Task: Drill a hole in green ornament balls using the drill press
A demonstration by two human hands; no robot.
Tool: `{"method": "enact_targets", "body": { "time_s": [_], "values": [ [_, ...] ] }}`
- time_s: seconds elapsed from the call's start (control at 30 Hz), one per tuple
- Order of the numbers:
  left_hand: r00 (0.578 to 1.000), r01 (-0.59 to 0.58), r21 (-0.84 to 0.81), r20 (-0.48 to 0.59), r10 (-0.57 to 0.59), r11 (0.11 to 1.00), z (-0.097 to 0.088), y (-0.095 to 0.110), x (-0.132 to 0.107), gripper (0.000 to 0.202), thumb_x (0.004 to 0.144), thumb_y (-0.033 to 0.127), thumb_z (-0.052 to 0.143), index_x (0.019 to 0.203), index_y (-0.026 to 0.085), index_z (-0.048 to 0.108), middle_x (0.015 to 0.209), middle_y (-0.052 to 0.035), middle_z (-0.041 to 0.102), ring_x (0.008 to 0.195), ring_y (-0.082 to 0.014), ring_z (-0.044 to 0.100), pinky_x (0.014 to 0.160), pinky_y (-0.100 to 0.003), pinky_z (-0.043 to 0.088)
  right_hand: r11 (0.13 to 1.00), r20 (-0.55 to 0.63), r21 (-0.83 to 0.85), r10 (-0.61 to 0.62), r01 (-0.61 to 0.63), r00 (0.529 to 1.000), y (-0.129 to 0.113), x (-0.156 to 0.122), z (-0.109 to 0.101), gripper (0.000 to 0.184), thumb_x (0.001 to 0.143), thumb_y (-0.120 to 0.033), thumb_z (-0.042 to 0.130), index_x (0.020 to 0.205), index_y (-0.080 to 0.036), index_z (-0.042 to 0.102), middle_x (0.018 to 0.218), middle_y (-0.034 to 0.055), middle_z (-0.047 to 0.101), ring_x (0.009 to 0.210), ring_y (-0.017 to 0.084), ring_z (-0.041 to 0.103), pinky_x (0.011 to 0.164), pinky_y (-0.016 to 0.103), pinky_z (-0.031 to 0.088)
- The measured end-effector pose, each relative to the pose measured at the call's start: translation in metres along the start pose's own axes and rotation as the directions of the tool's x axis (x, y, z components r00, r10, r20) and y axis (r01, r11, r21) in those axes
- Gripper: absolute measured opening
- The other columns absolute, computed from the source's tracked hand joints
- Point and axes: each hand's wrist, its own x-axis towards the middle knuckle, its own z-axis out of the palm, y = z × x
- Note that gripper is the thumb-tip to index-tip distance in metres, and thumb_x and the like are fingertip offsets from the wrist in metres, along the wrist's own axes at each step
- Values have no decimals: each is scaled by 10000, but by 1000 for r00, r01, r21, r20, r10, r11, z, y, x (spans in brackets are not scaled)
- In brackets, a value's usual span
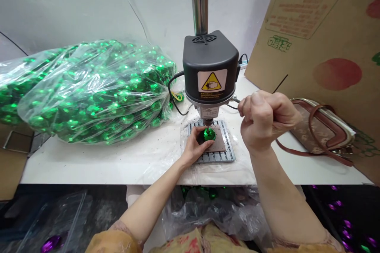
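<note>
Quick look at my bench setup here. The left hand (pixel 194 146) has its fingers curled around a shiny green ball (pixel 209 134), pinning it down on a brown pad (pixel 219 141), which sits on a slotted metal plate (pixel 212 159) under a small drill press (pixel 209 67). The tip of the press comes down right at the top of the ball, though I can't tell if it's actually touching.

The right hand (pixel 264 120) is up in a closed fist at about 3 o'clock from the ball, with a thin dark wire (pixel 280 83) poking out of it toward 1 o'clock. It's just beside a short silver stub (pixel 235 99) on the press.

All this is on a white counter (pixel 89 168). A big clear bag of green balls (pixel 89 95) slumps at 9 o'clock from the press, and a brown-and-tan purse (pixel 322 128) lies at 3 o'clock. A printed cardboard sheet (pixel 323 39) leans up at 2 o'clock. Down below the counter at 6 o'clock there's a crumpled plastic bag (pixel 213 213), and purple balls (pixel 346 223) show at 4 o'clock.
</note>
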Motion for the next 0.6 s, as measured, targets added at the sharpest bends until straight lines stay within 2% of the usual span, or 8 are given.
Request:
{"method": "enact_targets", "body": {
  "time_s": [0.27, 0.6],
  "values": [
    [1000, -11, 21, 13, 10, 1000, 0, -2, -1, 530, 797, 388, 847, 1201, 207, 556, 1243, -106, 671, 1232, -283, 632, 1078, -450, 479, 990, -6, 57, -125, 125, 992, 10, -11, -9, 468, 858, -177, 639, 577, -191, 265, 499, -72, 275, 407, 26, 258, 397, 238, 221],
    [999, -29, 12, 23, 29, 999, -1, -4, 0, 505, 803, 371, 844, 1187, 210, 560, 1268, -104, 657, 1231, -275, 626, 1075, -437, 476, 977, 73, 112, -191, 183, 979, 13, -20, -15, 416, 843, -88, 573, 593, -177, 253, 538, -73, 304, 440, 16, 269, 444, 227, 296]
  ]
}}
